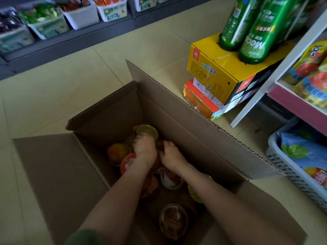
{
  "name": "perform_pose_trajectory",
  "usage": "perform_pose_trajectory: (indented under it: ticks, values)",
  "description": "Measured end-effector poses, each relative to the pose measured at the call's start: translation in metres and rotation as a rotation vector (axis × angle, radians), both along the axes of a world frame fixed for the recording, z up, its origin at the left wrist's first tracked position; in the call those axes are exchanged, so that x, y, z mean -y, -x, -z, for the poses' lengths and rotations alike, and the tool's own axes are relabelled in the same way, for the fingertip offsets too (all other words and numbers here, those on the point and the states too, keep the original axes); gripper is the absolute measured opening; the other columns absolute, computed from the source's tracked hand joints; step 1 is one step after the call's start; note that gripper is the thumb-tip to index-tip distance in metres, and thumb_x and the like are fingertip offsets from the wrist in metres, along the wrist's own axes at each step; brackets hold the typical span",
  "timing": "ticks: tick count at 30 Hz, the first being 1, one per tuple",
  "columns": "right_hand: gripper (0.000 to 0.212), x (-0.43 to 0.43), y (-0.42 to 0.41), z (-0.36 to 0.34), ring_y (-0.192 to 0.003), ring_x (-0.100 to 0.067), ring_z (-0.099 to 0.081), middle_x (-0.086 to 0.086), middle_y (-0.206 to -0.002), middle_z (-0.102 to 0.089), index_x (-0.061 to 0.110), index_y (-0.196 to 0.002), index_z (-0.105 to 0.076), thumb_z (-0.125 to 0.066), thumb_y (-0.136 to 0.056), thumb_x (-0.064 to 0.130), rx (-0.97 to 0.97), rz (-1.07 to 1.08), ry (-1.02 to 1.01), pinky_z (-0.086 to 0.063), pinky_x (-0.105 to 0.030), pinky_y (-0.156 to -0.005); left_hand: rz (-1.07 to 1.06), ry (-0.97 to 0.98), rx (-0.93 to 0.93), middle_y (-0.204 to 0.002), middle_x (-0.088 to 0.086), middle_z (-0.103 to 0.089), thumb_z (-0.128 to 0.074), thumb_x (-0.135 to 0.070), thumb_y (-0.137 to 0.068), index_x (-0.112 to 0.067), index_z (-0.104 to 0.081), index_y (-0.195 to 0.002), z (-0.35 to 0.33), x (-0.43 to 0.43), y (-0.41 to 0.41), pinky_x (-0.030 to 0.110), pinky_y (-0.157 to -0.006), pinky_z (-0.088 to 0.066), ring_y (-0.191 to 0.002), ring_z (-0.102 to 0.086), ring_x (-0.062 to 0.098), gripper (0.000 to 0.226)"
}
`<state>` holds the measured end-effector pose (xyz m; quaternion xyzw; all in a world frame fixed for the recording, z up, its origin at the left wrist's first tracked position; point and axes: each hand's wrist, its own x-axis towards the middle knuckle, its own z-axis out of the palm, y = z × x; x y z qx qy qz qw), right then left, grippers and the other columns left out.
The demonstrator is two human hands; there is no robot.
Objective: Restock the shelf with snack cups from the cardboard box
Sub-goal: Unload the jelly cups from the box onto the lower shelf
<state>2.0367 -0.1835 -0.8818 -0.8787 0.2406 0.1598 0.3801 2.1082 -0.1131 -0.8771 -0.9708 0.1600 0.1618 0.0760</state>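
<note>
A person is reaching both bare forearms down into an open corrugated cardboard box, its stiff brown flaps spreading outward over a smooth, pale tiled floor, where round, clear plastic snack cups with glossy lids are lying jumbled at the bottom. The left hand is curling its fingers around a yellow-lidded cup near the far wall. The right hand, just beside it, is bending its fingers down among the cups, and I cannot tell whether it is holding one. The right flap's ragged edge is standing near a white-framed shelf and a ribbed plastic basket, while the widest stretch of tile is lying to the left.
</note>
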Motion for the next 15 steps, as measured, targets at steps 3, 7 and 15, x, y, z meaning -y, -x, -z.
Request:
perform_pose_trajectory:
  ticks: [3, 7, 15]
  values:
    - [0.051, -0.003, -0.008, -0.018, -0.12, -0.033, -0.051, -0.018, -0.131, -0.054, 0.003, -0.13, -0.051, -0.038, -0.099, 0.04, -0.058, 0.301, -0.296, -0.042, -0.038, -0.101, 0.038, 0.072, -0.028, -0.125, 0.019, -0.055, -0.038, -0.007, -0.095, 0.007, -0.044, -0.128, -0.026, -0.004, 0.011, 0.033, -0.089, -0.048, -0.114, -0.055, 0.028, 0.036]
    - [0.048, -0.004, -0.007, -0.046, -0.111, -0.034, -0.058, -0.019, -0.123, -0.058, 0.006, -0.126, -0.05, -0.049, -0.095, 0.042, -0.082, 0.606, -0.883, -0.049, -0.045, -0.095, 0.012, 0.261, -0.088, -0.108, 0.013, -0.063, -0.045, -0.011, -0.094, -0.003, -0.062, -0.106, -0.07, -0.013, 0.025, 0.03, -0.076, -0.048, -0.1, -0.062, 0.027, 0.022]
    - [0.039, -0.009, 0.012, -0.108, -0.077, -0.023, -0.063, -0.013, -0.096, -0.064, 0.003, -0.119, -0.056, -0.064, -0.088, 0.026, 0.122, 0.615, -1.179, -0.055, -0.034, -0.065, -0.102, 0.557, -0.031, -0.1, 0.015, -0.067, -0.054, -0.027, -0.088, -0.002, -0.065, -0.097, -0.155, -0.026, 0.058, 0.028, -0.071, -0.043, -0.096, -0.062, 0.033, 0.029]
